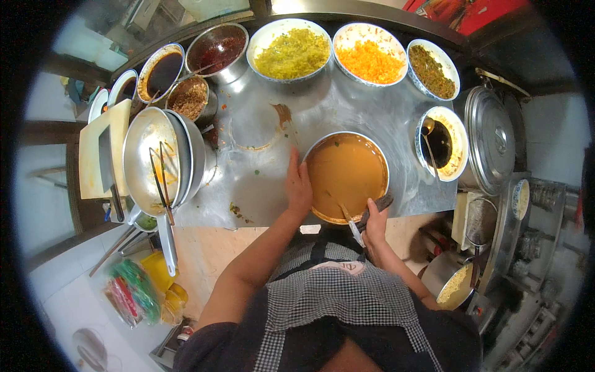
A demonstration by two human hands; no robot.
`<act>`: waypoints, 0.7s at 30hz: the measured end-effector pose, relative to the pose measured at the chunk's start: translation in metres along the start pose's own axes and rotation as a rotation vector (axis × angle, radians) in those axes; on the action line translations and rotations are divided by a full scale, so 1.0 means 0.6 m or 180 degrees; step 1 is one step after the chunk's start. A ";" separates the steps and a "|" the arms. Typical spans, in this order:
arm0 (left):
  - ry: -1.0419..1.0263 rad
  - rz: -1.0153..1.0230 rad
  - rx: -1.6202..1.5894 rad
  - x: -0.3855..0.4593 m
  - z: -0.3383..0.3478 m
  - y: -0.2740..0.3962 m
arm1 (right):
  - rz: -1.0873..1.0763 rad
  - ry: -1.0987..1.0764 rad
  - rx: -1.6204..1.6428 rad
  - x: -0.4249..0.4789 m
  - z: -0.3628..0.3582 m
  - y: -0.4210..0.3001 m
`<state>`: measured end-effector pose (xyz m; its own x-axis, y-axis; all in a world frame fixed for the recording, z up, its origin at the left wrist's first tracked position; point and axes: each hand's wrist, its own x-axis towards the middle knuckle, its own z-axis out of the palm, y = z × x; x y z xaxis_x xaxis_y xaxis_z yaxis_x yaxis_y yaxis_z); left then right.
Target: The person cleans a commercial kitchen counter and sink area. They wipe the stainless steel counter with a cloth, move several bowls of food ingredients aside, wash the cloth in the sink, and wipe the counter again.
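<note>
A large bowl of brown sauce (346, 172) stands near the front edge of the steel table. My left hand (299, 183) lies against its left side, fingers extended, with no object in its grasp. At the bowl's lower right, my right hand (375, 223) is closed around a dark cloth (382, 204) pressed to the rim. A utensil with a pale handle (354, 230) leans out of the sauce beside the right thumb; whether the right hand also grips it is unclear. The utensil's other end is hidden in the sauce.
Bowls of shredded yellow-green vegetable (293, 53), shredded orange vegetable (372, 60) and dark sauce (439, 144) line the table (260, 190). Stacked pans (153, 162) with chopsticks and a knife (108, 162) on a cutting board (88, 158) are at left. A lidded steel pot (492, 135) stands right.
</note>
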<state>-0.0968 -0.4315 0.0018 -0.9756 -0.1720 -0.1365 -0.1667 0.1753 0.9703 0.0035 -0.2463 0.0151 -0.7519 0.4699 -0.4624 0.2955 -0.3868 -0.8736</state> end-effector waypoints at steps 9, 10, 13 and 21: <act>-0.1765 0.0373 0.0182 0.158 0.005 0.043 | 0.0234 -0.1027 -0.0799 0.182 -0.007 -0.103; -0.2117 0.0205 -0.0014 0.183 0.009 0.054 | 0.0350 -0.1120 -0.0962 0.199 0.004 -0.126; -0.2971 -0.0254 -0.0394 0.251 0.028 0.074 | 0.0560 -0.1642 -0.1257 0.261 0.034 -0.179; -0.2337 -0.0601 -0.0987 0.310 0.086 0.022 | 0.0307 -0.2195 -0.2246 0.397 0.083 -0.203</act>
<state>-0.2877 -0.4113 -0.0208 -0.7980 0.5257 -0.2947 -0.3954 -0.0877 0.9143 -0.2408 -0.1267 0.0191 -0.8183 -0.1900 -0.5424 0.4885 0.2674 -0.8306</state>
